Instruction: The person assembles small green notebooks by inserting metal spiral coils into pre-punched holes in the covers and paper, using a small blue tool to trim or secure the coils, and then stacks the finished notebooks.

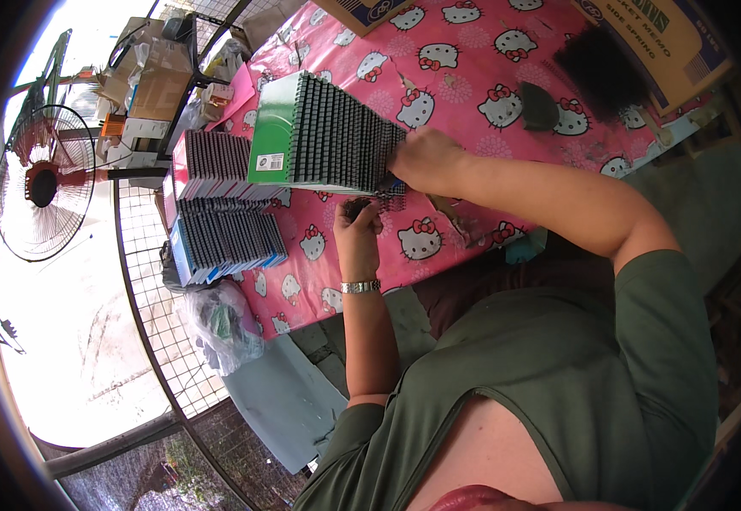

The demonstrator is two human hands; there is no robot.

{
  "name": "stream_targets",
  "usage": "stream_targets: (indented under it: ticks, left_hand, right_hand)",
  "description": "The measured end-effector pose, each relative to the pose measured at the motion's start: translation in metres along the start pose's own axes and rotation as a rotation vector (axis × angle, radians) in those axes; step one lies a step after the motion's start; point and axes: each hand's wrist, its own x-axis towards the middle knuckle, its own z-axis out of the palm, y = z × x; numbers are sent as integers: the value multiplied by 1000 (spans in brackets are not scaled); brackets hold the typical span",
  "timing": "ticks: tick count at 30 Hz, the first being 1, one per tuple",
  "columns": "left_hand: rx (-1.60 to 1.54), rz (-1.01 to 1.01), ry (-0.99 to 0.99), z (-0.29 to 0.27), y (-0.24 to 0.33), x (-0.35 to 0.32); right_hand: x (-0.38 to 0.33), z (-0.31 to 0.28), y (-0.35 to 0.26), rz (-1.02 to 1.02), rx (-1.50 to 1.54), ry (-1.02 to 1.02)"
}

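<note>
Fanned row of green spiral notebooks point(323, 136) on the pink cartoon-cat tablecloth point(464, 94), just beyond both hands

Looks light singly but heavy as a block; card covers stiff, glossy and likely slippery, wire spines springy and apt to snag, so best gripped across the bound edge. Right hand point(426, 159) at 3 o'clock of the row, fingers curled against its near end. Left hand point(358, 228) at 5 o'clock, fingers pinched narrow on a dark coil point(358, 207). Two more notebook stacks point(221, 200) at 9 o'clock, standing fan point(42, 183) farther out, cardboard box point(668, 43) at 2 o'clock

Green short-sleeved shirt point(558, 375) (silver wristwatch point(360, 287))
</note>
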Motion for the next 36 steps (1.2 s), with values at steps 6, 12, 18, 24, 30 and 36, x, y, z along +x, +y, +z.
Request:
stream_targets:
  ticks: [6,12,18,24,30,36]
  left_hand:
    - [-179,-70,-5,-3,-4,2]
    - [-64,-38,-19,-3,-10,6]
    - [-153,-75,-23,-15,-12,7]
    - [-166,-109,-6,-3,-13,4]
    - [13,-54,-18,-3,-16,8]
    - [-133,-76,-6,-12,-19,8]
  right_hand:
    - [-11,17,9,-120,-272,536]
    - [2,5,-9,-23,-61,116]
    - [-4,8,0,11,5,35]
    - [-12,28,5,-101,-241,416]
    - [2,20,-9,18,-37,84]
    - [-10,33,7,-28,-107,275]
